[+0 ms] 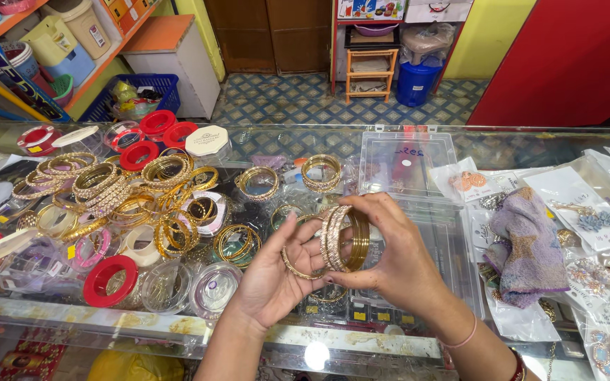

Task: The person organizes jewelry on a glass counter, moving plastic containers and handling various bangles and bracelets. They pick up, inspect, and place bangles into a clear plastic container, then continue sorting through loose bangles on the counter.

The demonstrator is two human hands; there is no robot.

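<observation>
Above the glass counter (51, 310), the right hand (390, 261) grips a bangle stack (344, 238); the left hand (273, 279), open-palmed, cradles one thin bangle (292, 267).

This is a small trinket shop. A glass display counter (51, 310) carries heaps of gold bangles (107, 187) toward its left edge and packeted earrings (594, 226) along its right edge. Shelves of plastic wares (58, 42) line the far left wall.

A stack of gold metal bangles (344, 238), some edged with pale stones, stood on edge above the glass counter's near edge; a single thin gold bangle (298, 267) lay tilted just beside it, lower left.
</observation>
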